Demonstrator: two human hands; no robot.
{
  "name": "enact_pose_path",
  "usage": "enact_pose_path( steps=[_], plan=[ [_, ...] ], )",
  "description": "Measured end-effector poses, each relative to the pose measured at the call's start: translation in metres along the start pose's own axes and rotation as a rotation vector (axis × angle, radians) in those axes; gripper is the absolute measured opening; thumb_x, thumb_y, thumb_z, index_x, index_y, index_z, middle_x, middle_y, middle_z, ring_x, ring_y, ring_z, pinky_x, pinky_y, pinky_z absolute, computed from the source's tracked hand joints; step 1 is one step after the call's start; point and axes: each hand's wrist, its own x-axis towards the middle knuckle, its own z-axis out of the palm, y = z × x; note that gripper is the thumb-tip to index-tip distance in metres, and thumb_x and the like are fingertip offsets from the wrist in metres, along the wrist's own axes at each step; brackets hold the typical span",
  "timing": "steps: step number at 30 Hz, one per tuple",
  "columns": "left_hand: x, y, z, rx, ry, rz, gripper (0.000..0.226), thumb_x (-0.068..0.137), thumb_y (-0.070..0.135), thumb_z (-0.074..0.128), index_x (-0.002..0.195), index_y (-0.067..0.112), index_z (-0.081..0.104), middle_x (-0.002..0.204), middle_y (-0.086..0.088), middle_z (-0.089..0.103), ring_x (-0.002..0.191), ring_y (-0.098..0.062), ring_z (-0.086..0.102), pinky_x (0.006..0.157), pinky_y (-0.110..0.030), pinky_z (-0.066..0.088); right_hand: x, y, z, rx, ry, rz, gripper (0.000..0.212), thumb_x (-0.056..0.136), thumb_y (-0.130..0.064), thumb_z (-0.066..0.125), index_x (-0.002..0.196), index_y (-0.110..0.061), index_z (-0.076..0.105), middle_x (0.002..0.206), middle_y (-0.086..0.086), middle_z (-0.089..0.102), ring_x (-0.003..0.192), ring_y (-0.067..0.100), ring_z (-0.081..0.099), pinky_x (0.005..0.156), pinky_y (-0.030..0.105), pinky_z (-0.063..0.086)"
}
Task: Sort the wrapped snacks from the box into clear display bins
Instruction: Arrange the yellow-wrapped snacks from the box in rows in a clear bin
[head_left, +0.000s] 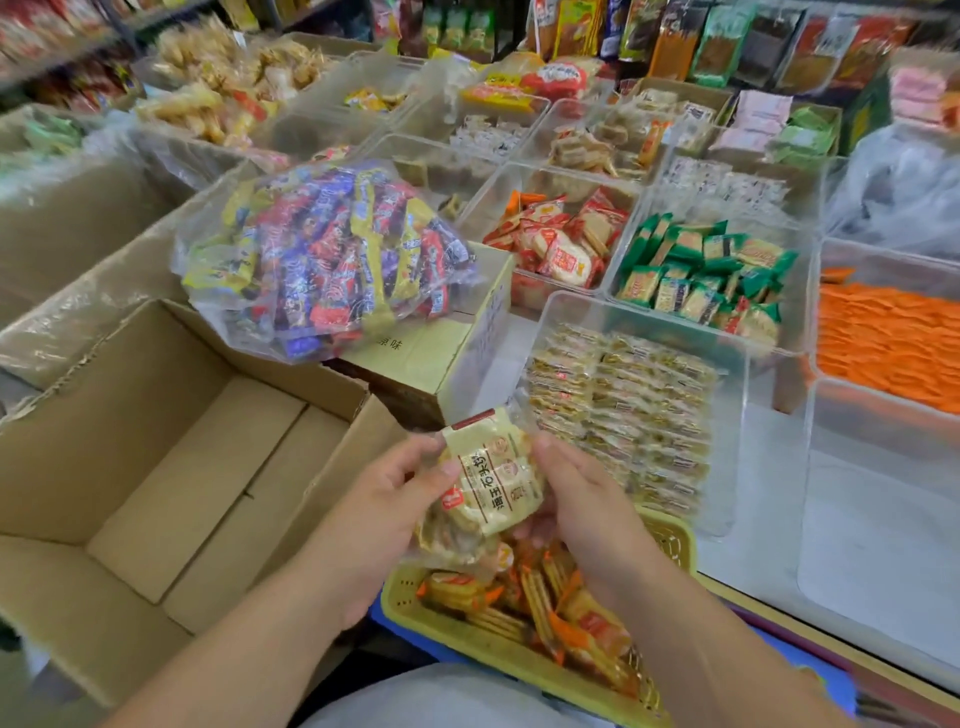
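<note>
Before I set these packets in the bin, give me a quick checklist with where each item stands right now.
1. Grip: left hand and right hand both hold the pale snack packets: ok.
2. Matching bin: the clear bin ahead-right holds similar-looking pale packets: ok.
3. Room there: its stacks sit below the rim: ok.
4. Packets in the grip all alike: lower ones partly hidden: cannot tell.
5. Nothing left in the cardboard box: visible floor bare, near corner hidden: cannot tell.
</note>
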Motion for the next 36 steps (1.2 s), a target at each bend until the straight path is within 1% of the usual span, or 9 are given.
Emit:
enact_pose_path(
  steps=[2, 5, 10, 14, 19, 23, 27, 31, 36],
  plan=[
    [0.004, 0.000, 0.008, -0.022, 0.051, -0.003, 0.014, 0.100, 0.028, 0.062, 0.107, 0.032, 0.073, 0.106, -0.007, 0.080, 0.086, -0.028, 0.079, 0.061, -0.033, 0.062, 0.003, 0.005, -0.010, -0.203, 0.161, -0.088, 0.021, 0.102, -0.042, 0.053, 0.120, -0.040, 0.064, 0.097, -0.010, 0.067, 0.075, -0.002, 0.065, 0.056, 0.012, 0.048],
    [0.011, -0.002, 0.018, -0.007, 0.140, 0.030, 0.011, 0.099, 0.027, 0.065, 0.096, 0.033, 0.074, 0.100, -0.009, 0.080, 0.080, -0.031, 0.079, 0.058, -0.036, 0.062, 0.001, 0.012, -0.019, -0.556, 0.277, -0.309, 0.040, 0.094, -0.049, 0.062, 0.132, -0.048, 0.052, 0.116, -0.022, 0.050, 0.102, -0.006, 0.053, 0.074, 0.013, 0.047],
    [0.020, -0.007, 0.031, 0.139, 0.190, 0.126, 0.010, 0.093, 0.032, 0.074, 0.102, 0.035, 0.073, 0.102, -0.003, 0.076, 0.080, -0.013, 0.075, 0.060, -0.024, 0.058, -0.002, 0.014, -0.018, -0.711, 0.114, -0.406, 0.063, 0.085, -0.062, 0.065, 0.142, -0.042, 0.048, 0.132, -0.026, 0.041, 0.128, -0.002, 0.041, 0.107, 0.027, 0.042],
    [0.023, -0.005, 0.040, 0.263, 0.141, 0.199, 0.015, 0.091, 0.040, 0.075, 0.104, 0.032, 0.070, 0.095, -0.002, 0.076, 0.074, -0.010, 0.072, 0.065, -0.023, 0.057, 0.002, 0.014, -0.018, -0.749, 0.104, -0.415, 0.078, 0.084, -0.061, 0.068, 0.152, -0.033, 0.039, 0.150, -0.018, 0.038, 0.141, 0.004, 0.033, 0.117, 0.029, 0.031],
    [0.031, -0.004, 0.041, 0.184, 0.054, 0.122, 0.043, 0.079, 0.063, 0.066, 0.106, 0.029, 0.068, 0.104, -0.008, 0.076, 0.098, -0.032, 0.074, 0.084, -0.050, 0.063, 0.017, 0.012, -0.030, -0.684, 0.118, -0.465, 0.050, 0.098, -0.037, 0.063, 0.145, -0.030, 0.051, 0.139, -0.016, 0.053, 0.131, 0.000, 0.044, 0.110, 0.025, 0.039],
    [0.044, -0.003, 0.037, 0.082, 0.107, 0.062, 0.016, 0.098, 0.046, 0.063, 0.103, 0.033, 0.069, 0.107, -0.009, 0.076, 0.093, -0.026, 0.075, 0.069, -0.035, 0.063, 0.037, 0.006, -0.054, -0.711, 0.148, -0.441, 0.042, 0.100, -0.030, 0.061, 0.141, -0.032, 0.057, 0.129, -0.016, 0.059, 0.116, -0.005, 0.050, 0.095, 0.003, 0.033],
    [0.059, -0.001, 0.024, 0.013, 0.180, 0.078, 0.011, 0.103, 0.030, 0.058, 0.102, 0.033, 0.069, 0.101, -0.007, 0.077, 0.085, -0.020, 0.075, 0.063, -0.027, 0.060, 0.078, -0.015, -0.090, -0.798, 0.268, -0.359, 0.040, 0.099, -0.035, 0.061, 0.139, -0.032, 0.058, 0.122, -0.009, 0.063, 0.103, 0.012, 0.058, 0.080, 0.026, 0.045],
    [0.065, -0.001, 0.011, -0.121, 0.207, 0.119, 0.009, 0.097, 0.029, 0.062, 0.102, 0.030, 0.070, 0.099, -0.006, 0.077, 0.081, -0.020, 0.075, 0.064, -0.028, 0.060, 0.134, -0.039, -0.116, -0.982, 0.325, -0.294, 0.039, 0.099, -0.037, 0.060, 0.137, -0.027, 0.059, 0.114, -0.001, 0.064, 0.094, 0.018, 0.057, 0.075, 0.029, 0.038],
    [0.066, -0.009, 0.001, -0.171, 0.216, 0.106, 0.026, 0.086, 0.040, 0.072, 0.108, 0.027, 0.068, 0.104, -0.006, 0.078, 0.084, -0.021, 0.075, 0.066, -0.029, 0.061, 0.197, -0.044, -0.118, -1.143, 0.198, -0.086, 0.040, 0.099, -0.038, 0.059, 0.136, -0.024, 0.060, 0.128, 0.007, 0.066, 0.098, 0.026, 0.060, 0.077, 0.032, 0.042]
  ],
)
